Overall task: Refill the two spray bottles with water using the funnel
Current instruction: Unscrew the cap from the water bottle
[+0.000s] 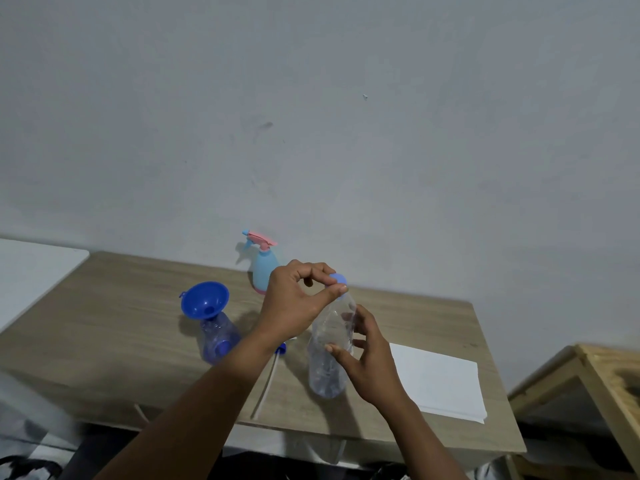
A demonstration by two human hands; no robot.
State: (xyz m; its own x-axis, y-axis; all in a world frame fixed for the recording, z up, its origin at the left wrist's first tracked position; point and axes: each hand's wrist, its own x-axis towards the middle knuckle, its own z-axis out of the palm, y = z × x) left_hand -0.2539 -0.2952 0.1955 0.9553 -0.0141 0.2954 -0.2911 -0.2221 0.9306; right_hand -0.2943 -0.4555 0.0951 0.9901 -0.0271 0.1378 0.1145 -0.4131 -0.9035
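Observation:
A clear plastic water bottle point(329, 358) stands on the wooden table point(138, 341). My right hand point(367, 358) holds its body. My left hand point(298, 299) pinches its blue cap point(338, 279) at the top. To the left a blue funnel point(206, 300) sits in the neck of a clear blue spray bottle point(218, 337). A light blue spray bottle point(264, 271) with a pink trigger head stands at the back by the wall. A blue spray head with a white dip tube point(266, 382) lies on the table, partly hidden by my left arm.
A folded white cloth or paper point(443, 382) lies on the table's right side. A wooden frame point(588, 386) stands to the right of the table. A white surface point(31, 271) adjoins the table at the left. A grey wall is behind.

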